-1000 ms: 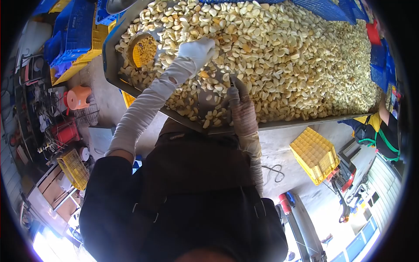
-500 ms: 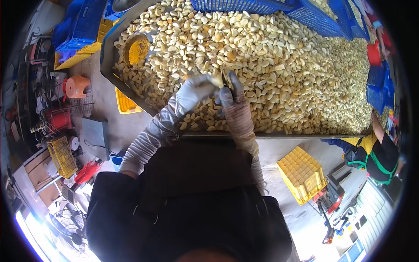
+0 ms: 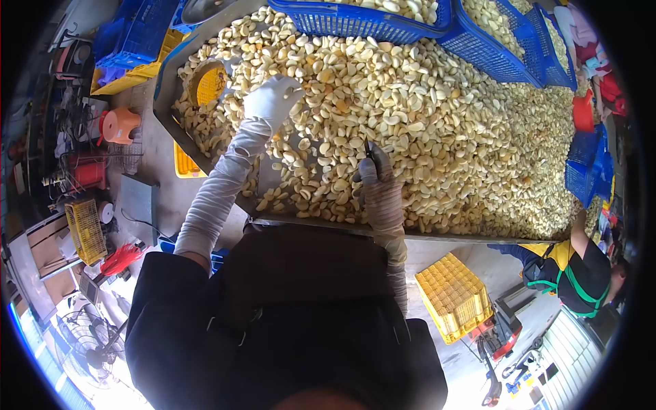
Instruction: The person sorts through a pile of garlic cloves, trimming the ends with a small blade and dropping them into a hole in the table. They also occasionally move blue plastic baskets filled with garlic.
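Observation:
Pale, clove-shaped pieces (image 3: 437,137), which look like peeled garlic cloves, are heaped over a wide metal table tray. My left hand (image 3: 270,101), in a white glove, is over the pile on the left with its fingers curled. Whether a clove is between its fingertips I cannot make out. My right hand (image 3: 379,171), in a greyish stained glove, grips a small knife (image 3: 369,149) low over the middle of the heap, its dark blade pointing up and away. A round yellow strainer (image 3: 210,85) lies among the cloves, left of my left hand.
Blue baskets (image 3: 369,24) with cloves line the far edge. The tray's metal rim (image 3: 307,227) runs just before my body. At the right, a person in dark clothes with green straps (image 3: 581,280) reaches to the tray. A yellow crate (image 3: 454,297) stands on the floor behind.
My hands, close together over the heap before, are now apart. The left has moved up and left, toward the strainer; the right is slightly lower and further right, still with the knife.

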Available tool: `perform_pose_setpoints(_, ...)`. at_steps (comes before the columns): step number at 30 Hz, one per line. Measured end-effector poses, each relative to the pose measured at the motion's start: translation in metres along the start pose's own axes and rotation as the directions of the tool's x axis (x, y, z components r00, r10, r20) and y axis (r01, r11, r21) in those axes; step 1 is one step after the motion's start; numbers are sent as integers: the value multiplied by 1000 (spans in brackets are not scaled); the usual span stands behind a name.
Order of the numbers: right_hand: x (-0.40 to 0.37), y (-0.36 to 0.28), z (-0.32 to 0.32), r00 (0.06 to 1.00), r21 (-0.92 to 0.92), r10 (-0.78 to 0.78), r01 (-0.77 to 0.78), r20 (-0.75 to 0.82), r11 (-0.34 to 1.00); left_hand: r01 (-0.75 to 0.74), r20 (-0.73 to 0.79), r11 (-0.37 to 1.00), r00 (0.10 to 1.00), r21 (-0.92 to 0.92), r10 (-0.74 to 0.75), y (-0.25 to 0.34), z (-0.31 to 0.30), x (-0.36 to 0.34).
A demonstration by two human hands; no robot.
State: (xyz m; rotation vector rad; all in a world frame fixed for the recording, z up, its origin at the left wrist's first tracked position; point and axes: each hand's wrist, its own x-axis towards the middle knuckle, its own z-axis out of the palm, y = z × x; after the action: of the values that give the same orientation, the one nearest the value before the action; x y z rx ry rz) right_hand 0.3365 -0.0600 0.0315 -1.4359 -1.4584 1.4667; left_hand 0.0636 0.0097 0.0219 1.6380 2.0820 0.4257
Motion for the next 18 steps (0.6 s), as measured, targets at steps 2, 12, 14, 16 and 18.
perform_pose_setpoints(2,6,6,0,999,1,-17,17,35,1000,-202,-10,962,978,185,207,-5,27,10)
perform_pose_setpoints(12,33,-19,15,975,-33,-64,72,213,997,179,319,419,901,-890,294,17,34,-45)
perform_pose_setpoints(14,31,-21,20,965,-47,-34,48,258,998,409,502,375,843,-832,193,28,14,-55)
perform_pose_setpoints(16,26,-27,17,943,-42,-17,33,331,999,402,438,223,888,-888,142,36,13,-67)
perform_pose_setpoints(18,23,-22,19,933,-45,-95,118,348,992,424,426,45,894,-905,140,40,15,-77)
